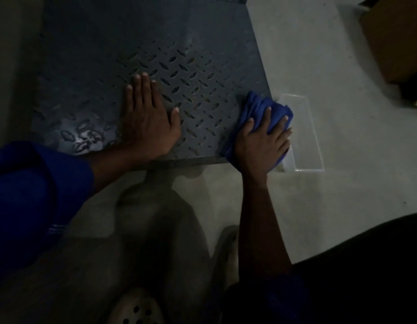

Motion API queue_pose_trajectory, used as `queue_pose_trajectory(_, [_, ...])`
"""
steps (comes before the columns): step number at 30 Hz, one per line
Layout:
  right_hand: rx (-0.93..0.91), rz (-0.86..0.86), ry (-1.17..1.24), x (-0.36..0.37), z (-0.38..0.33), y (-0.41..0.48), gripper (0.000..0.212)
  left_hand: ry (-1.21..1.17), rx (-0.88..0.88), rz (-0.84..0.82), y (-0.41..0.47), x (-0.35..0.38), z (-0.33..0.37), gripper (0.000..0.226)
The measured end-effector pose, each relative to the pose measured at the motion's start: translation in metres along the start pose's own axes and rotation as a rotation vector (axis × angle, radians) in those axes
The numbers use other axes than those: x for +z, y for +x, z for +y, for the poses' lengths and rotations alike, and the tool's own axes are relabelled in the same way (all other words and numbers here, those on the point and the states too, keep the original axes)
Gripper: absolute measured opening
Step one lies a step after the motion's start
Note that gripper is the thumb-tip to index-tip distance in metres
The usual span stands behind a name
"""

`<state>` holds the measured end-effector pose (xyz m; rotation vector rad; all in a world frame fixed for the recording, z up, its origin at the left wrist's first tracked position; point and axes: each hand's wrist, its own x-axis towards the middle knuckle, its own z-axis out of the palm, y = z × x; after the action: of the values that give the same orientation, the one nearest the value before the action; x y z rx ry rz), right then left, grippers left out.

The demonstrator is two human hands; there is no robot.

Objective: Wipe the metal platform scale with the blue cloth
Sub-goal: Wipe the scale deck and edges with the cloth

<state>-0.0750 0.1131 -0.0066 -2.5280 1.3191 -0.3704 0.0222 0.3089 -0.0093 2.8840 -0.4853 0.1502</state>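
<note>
The metal platform scale (156, 50) is a dark plate with a raised diamond tread, lying low on the floor in the upper left of the head view. My left hand (149, 120) rests flat on it near its front edge, fingers spread, holding nothing. The blue cloth (258, 106) is bunched at the scale's front right corner. My right hand (261, 143) presses down on the cloth, fingers spread over it, and hides its lower part.
A clear plastic tray (305, 141) lies on the pale floor just right of the cloth. A brown cardboard box (399, 38) stands at the upper right. A perforated light shoe (135, 309) shows at the bottom edge.
</note>
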Motion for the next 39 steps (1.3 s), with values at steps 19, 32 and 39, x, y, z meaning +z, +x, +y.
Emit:
queue_pose_trajectory(19, [-0.586, -0.263, 0.424, 0.004, -0.053, 0.026, 0.041, -0.026, -0.011, -0.022, 0.01, 0.0, 0.009, 0.08])
queue_pose_trajectory(32, [-0.417, -0.125, 0.701, 0.004, -0.101, 0.041, 0.054, -0.126, -0.052, -0.069, 0.071, -0.003, 0.014, 0.075])
queue_pose_trajectory(39, [0.037, 0.063, 0.02, 0.035, -0.089, 0.09, 0.053, -0.11, -0.045, -0.036, 0.105, 0.003, 0.015, 0.073])
